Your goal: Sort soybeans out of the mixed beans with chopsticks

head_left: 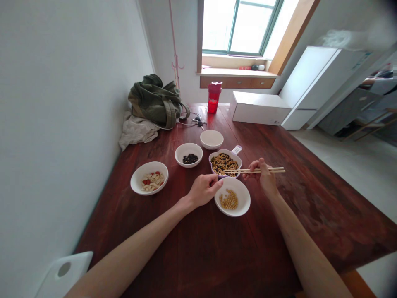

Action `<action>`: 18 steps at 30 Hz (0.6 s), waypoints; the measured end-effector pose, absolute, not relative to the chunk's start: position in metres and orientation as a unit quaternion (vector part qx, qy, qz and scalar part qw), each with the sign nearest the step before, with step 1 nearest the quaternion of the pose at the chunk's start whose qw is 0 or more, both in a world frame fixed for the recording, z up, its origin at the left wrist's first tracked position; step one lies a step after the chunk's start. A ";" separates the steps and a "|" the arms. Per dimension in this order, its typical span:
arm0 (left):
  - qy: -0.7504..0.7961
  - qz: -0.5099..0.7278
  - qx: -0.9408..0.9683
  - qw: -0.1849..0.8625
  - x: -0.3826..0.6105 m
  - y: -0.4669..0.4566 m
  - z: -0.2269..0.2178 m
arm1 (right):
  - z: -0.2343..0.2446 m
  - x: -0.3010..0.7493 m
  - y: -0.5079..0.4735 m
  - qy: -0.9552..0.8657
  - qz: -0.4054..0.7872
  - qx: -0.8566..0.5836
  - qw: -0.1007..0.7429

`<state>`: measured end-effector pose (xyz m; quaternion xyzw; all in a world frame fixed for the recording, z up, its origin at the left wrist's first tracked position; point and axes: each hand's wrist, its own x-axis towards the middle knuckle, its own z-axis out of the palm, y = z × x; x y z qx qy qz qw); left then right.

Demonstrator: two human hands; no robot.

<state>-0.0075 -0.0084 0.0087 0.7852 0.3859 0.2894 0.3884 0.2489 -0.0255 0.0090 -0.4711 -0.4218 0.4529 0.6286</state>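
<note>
Chopsticks (266, 170) are held in my right hand (266, 177), their tips in a purple-rimmed, handled dish (211, 164) of mixed yellow and black beans (225, 162). Directly in front of that dish is a white bowl (245, 200) with yellow soybeans (229, 200) at its bottom. My left hand (203, 190) is closed at this bowl's left rim, thumb on the edge; its curled fingertips are partly hidden. To the left, one white bowl (134, 182) contains pale slices and red pieces (152, 181). Another white bowl (180, 158) holds black beans (190, 159).
Behind the dish stands a further white bowl (211, 145). Farther back on the dark red table (186, 256) are a green bag (155, 101) on a cloth (138, 130), keys (199, 121), a red shaker bottle (213, 99) and a white box (260, 108). A wall (62, 103) borders the left.
</note>
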 end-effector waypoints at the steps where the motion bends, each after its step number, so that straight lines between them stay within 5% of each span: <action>1: 0.386 0.289 0.785 0.388 -0.007 -0.009 0.009 | 0.009 0.249 -0.026 -0.421 0.454 -0.470 0.629; 18: 0.387 0.285 0.785 0.392 -0.008 -0.007 0.008 | 0.029 0.261 -0.033 -0.404 0.491 -0.381 0.671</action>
